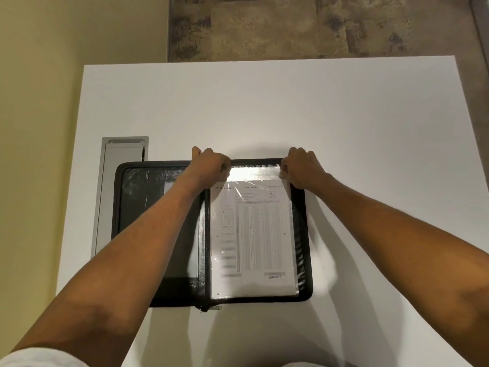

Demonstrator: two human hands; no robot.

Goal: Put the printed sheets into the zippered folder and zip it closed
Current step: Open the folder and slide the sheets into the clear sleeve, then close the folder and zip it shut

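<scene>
- The left hand (211,166) and the right hand (304,168) each keep a curled grip, pinching a top corner of the clear plastic pocket (255,174).
- The white printed sheets (254,234) lie inside that pocket, just below both grips.
- The pocket covers the right half of the black zippered folder (307,260), which lies open on the white bench (264,102).
- The folder's left edge overlaps a grey rectangular hatch (111,186).
</scene>
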